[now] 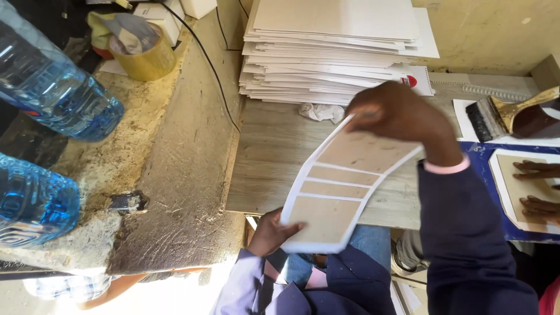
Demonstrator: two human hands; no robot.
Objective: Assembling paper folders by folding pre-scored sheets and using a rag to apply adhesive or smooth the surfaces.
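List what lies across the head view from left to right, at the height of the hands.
Blue water bottle → left hand → card cover with brown panels → right hand → another person's fingers on a white-edged board.

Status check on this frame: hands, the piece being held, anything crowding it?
Left hand grips near end of the panelled cover board; right hand holds far end. Board bowed above the wooden table. Board stack behind, another person's hand at right.

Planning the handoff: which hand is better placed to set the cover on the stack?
Right, probably: the right hand grips the cover at its far end beside the stack; the left hand holds the near end.
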